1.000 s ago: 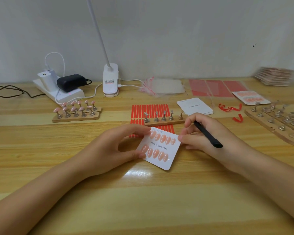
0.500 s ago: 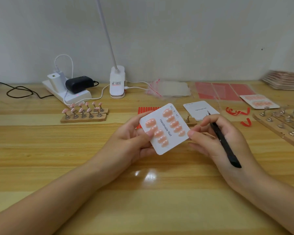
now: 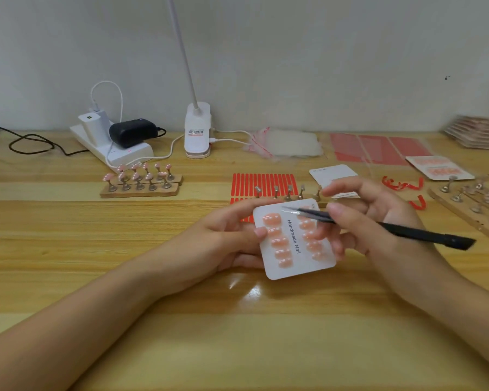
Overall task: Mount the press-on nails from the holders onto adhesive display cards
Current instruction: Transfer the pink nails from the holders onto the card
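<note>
Table (image 3: 153, 320); card (image 3: 294, 266) partly behind fingers (image 3: 340, 214).

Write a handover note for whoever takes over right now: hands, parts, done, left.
Left hand: holds the filled display card above the table; it carries two columns of pink nails.
Right hand: holds the black tweezers, tip over the card's top edge.
Done: this card looks full; the near holder strip is bare; another filled card lies far right.
Left: the nails on the left holder block are not yet mounted; blank cards wait behind the right hand.
</note>
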